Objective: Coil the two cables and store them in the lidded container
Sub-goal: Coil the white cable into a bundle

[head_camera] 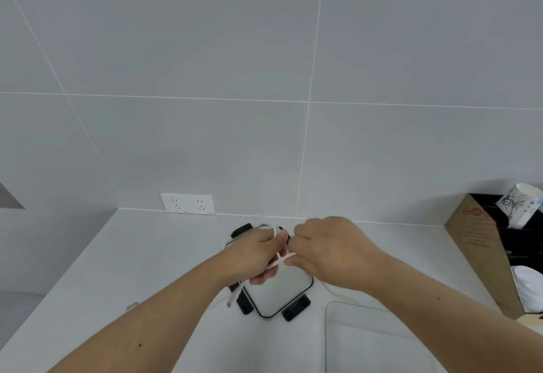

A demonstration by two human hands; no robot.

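Over a pale counter [123, 270] by tiled wall [205, 79], both hands [255, 252] closed on white cable [280, 261].

Both forearms are bare with no sleeves, the left hand [258, 255] and right hand [332, 252] carry no gloves, rings or watch, and small dark moles mark each forearm.

Only faint red print marks the cardboard box [473, 234] at right, too blurred to read.
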